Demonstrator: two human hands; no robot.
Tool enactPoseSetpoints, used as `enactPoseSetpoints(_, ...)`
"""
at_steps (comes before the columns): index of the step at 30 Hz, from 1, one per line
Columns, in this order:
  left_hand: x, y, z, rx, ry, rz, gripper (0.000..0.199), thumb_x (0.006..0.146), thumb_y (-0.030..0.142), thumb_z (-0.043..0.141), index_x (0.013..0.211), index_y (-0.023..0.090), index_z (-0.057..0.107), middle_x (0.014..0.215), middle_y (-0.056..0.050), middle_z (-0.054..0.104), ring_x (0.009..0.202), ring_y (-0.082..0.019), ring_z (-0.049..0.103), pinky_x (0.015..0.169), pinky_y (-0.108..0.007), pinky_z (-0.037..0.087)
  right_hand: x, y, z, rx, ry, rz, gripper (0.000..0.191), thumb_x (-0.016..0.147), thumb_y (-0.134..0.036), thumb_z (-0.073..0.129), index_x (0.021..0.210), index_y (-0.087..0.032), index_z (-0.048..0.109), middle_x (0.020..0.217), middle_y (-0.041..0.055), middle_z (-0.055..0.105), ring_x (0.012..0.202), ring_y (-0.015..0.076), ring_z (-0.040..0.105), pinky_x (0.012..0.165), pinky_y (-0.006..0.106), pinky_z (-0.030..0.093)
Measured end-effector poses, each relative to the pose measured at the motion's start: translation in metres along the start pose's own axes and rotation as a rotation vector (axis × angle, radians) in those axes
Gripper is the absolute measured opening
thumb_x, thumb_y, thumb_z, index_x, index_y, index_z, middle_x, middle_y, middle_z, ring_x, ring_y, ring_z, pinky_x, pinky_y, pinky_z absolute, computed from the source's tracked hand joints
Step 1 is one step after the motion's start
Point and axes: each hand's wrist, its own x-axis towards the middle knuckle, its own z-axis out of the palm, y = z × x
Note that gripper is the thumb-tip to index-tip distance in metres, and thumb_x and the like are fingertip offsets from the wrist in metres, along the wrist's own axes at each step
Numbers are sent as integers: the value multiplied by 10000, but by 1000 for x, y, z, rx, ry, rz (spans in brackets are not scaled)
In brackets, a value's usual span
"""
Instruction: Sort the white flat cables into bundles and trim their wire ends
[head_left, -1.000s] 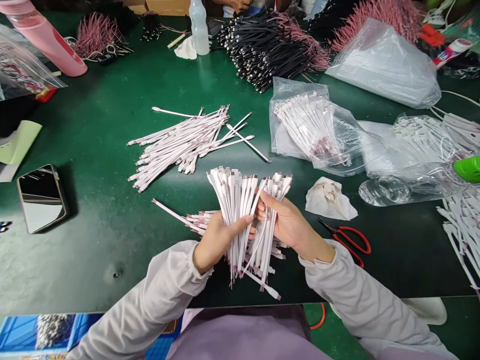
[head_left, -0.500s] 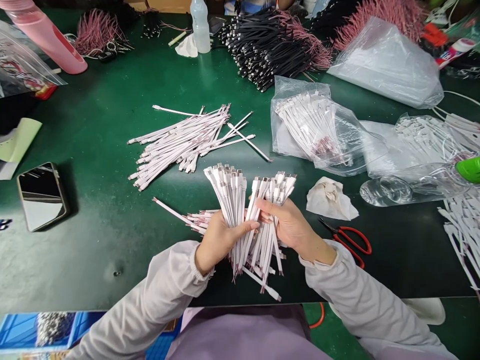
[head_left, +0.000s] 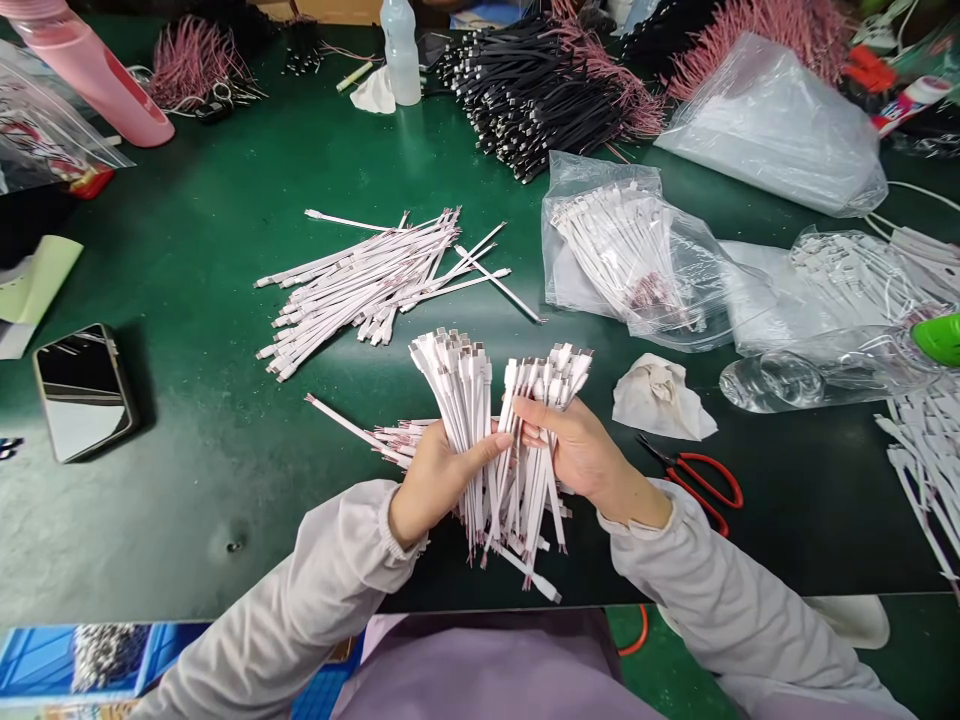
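Observation:
My left hand (head_left: 442, 470) is closed around a bundle of short white USB cables (head_left: 463, 400), its thumb laid across the front. Close beside it, my right hand (head_left: 581, 450) grips a second fanned bundle of white cables (head_left: 551, 380) between thumb and fingers. Metal plugs point away from me in both bundles, and pinkish bare wire ends hang toward the table edge. Under and behind the hands lie more white cables (head_left: 401, 440), partly hidden. A loose pile of white cables (head_left: 367, 280) rests farther back on the green table (head_left: 225, 200).
Red-handled scissors (head_left: 709, 485) and a crumpled tissue (head_left: 664, 395) lie right of my hands. Bagged white cables (head_left: 622, 240) and a clear bottle (head_left: 817, 370) stand beyond them. A phone (head_left: 86, 390) lies left. Black cables (head_left: 532, 95) are heaped at the back.
One cable between the bundles has slid slightly toward me and now sits with the right-hand bundle. My left thumb has shifted a little left. The rest looks the same.

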Motion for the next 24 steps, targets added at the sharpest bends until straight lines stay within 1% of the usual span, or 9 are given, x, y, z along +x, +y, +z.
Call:
enactPoseSetpoints(3,0,-1,0,-4,20,-2,260,735,376,754,832,138,719,835,-80,742,823,-253,684,749,-330,545,-1,0,1,22,25,-32,300,639,-283,830,624,-183,547,603,-48,454,498,65,350,447,231,288)
enactPoseSetpoints(5,0,-1,0,5,41,4,253,733,376,756,822,143,716,832,-78,740,809,-248,683,740,-325,546,-2,1,2,30,47,-43,264,656,-286,824,677,-190,579,637,-42,492,523,80,403,477,237,347)
enactPoseSetpoints(8,-1,2,1,0,54,5,248,727,375,761,798,145,704,776,-69,729,728,-226,677,698,-313,547,-3,2,0,51,35,-8,218,721,-341,777,821,-207,638,749,-12,580,629,133,530,586,286,455)
enactPoseSetpoints(10,-1,4,2,-58,41,-36,263,724,384,762,795,142,689,711,-58,713,644,-206,664,642,-307,550,-4,2,0,57,-8,44,224,771,-404,723,798,-200,637,766,6,587,669,154,557,618,310,472)
enactPoseSetpoints(12,-1,5,3,-125,30,-88,288,715,394,768,815,139,681,687,-52,707,602,-194,656,605,-304,554,-3,2,-1,54,-45,41,244,783,-409,710,723,-193,611,689,-11,534,632,133,517,616,294,452)
enactPoseSetpoints(15,-1,4,4,-137,33,-103,298,711,399,770,813,132,686,690,-55,706,591,-187,650,584,-294,552,-3,2,1,48,-78,-2,189,762,-348,743,783,-202,624,582,-56,426,553,96,399,588,262,392)
enactPoseSetpoints(17,-1,3,4,-87,39,-87,285,714,397,767,777,129,693,667,-54,696,577,-183,637,561,-281,532,-3,2,3,26,-90,16,194,763,-344,744,790,-196,622,539,-69,386,513,83,341,549,252,342)
enactPoseSetpoints(20,-1,3,3,-47,60,-67,279,723,398,759,739,126,696,679,-58,692,604,-181,631,570,-270,510,-5,1,5,-3,-69,18,230,768,-355,736,714,-172,608,500,-69,378,479,68,315,502,242,278)
enactPoseSetpoints(24,1,8,-2,-187,64,-46,289,756,410,733,820,129,705,635,-20,646,591,-141,595,609,-254,484,-8,-5,5,-70,-118,17,281,825,-400,653,698,-151,639,467,-53,420,429,57,299,457,240,255)
